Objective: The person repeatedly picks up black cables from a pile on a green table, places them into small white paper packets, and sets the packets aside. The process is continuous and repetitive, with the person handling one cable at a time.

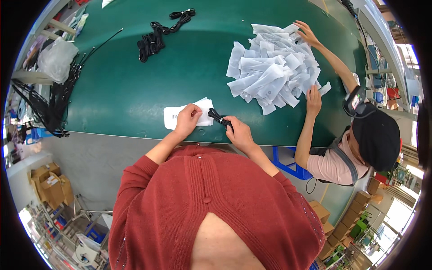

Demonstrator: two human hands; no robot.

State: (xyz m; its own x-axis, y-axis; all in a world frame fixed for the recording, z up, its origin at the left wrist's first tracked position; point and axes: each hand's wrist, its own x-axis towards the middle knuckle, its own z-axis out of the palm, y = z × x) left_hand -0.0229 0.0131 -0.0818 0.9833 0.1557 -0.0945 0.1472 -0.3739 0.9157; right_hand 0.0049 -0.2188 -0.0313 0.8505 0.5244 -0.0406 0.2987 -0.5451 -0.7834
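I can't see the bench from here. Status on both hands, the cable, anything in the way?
Left hand at white packet stack. Right hand gripping black cable bundle. Nothing seen blocking; co-worker's hands apart, at packet pile.

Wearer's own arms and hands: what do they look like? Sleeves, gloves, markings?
Left sleeve and right sleeve: dark red knit, ending near the elbows, with small shiny specks. Forearms are bare. Left hand and right hand are ungloved; no watch or cables visible on either arm.
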